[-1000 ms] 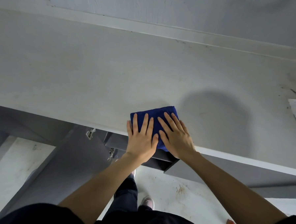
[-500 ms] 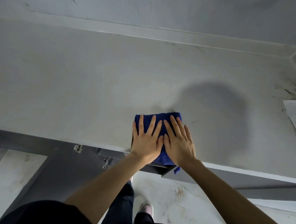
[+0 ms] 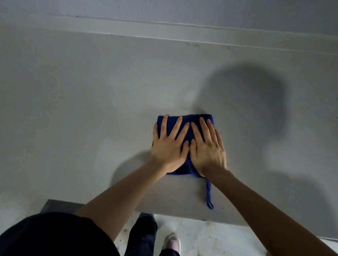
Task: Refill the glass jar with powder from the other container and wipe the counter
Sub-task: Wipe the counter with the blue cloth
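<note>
A folded blue cloth (image 3: 185,126) lies flat on the grey counter (image 3: 77,107), a short way in from its near edge. The left hand (image 3: 168,145) and right hand (image 3: 207,149) press on it side by side, fingers straight and slightly spread. A cloth loop (image 3: 209,194) trails toward the edge.

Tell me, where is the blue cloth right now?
In the head view the blue cloth lies flat on the grey counter, near its front edge, pressed under the left hand and right hand.
</note>
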`<state>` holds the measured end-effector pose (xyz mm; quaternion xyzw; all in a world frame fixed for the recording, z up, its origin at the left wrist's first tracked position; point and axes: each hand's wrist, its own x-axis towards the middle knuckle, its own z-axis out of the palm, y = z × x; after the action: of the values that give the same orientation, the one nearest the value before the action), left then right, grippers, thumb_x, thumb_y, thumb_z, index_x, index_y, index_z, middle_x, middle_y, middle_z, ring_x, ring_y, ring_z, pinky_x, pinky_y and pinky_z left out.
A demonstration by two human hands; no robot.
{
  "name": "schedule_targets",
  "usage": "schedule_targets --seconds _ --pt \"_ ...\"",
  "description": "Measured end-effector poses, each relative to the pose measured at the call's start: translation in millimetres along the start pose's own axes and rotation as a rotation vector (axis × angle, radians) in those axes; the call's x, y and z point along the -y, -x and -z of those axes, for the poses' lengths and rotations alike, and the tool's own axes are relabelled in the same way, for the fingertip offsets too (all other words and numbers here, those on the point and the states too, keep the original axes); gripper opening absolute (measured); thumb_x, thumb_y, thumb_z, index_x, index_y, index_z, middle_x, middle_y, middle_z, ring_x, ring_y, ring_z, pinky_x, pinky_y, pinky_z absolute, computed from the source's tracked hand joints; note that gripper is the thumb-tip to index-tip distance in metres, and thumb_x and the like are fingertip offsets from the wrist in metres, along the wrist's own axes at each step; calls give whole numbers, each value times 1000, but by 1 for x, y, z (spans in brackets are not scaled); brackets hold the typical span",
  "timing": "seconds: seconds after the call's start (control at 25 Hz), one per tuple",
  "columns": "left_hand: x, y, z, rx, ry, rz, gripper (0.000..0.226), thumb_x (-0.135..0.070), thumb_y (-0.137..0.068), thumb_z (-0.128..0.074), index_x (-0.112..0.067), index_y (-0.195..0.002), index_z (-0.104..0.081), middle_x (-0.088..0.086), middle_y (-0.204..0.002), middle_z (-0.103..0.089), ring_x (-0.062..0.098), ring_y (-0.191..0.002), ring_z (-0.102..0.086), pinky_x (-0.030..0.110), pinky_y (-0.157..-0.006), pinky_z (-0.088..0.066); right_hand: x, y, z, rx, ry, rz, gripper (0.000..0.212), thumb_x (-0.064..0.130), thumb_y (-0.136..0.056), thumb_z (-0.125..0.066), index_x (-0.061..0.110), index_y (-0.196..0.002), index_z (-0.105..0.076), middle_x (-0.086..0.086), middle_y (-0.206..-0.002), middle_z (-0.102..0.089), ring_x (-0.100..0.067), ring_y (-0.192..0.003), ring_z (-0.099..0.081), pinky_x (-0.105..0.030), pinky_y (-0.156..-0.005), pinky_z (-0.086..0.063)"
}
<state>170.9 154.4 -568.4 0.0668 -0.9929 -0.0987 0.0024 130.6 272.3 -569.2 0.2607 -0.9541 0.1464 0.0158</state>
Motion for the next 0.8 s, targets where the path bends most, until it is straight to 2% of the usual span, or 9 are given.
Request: schedule_targets --seconds 0.12,0.44,0.56,0.8 --pt "11 -32 3 20 -22 -10 69 -45 -78 3 -22 -142 -12 3 -155 -11 35 -141 5 53 -113 1 -2 -33 -3 2 1 -4 56 34 -89 -11 17 -142 -20 -8 -153 -15 -22 -142 -6 -29 -111 3" --pt "46 -135 8 11 -18 -7 70 -45 -76 8 -25 -142 -4 -1 -156 -3 29 -141 11 50 -114 3 -8 -137 -16 -28 -19 -38 67 41 -81 -2 18 -142 -21 -6 -154 -16 -20 -142 -6 -30 -113 0" --pt "58 -173 10 24 -11 2 58 -41 -86 -3 -26 -142 -2 -2 -156 1 28 -141 14 49 -115 4 -11 -177 -18 -22 -20 -50 67 42 -81 0 20 -142 -18 -4 -154 -12 -18 -142 -3 -30 -113 1" --pt "87 -252 14 12 -15 -70 51 -39 -93 -15 -27 -142 -5 -2 -155 -2 28 -141 13 48 -115 5 -20 -256 -23 35 -15 -80 49 32 -95 -19 22 -143 -12 0 -155 -4 -15 -142 5 -30 -114 6"
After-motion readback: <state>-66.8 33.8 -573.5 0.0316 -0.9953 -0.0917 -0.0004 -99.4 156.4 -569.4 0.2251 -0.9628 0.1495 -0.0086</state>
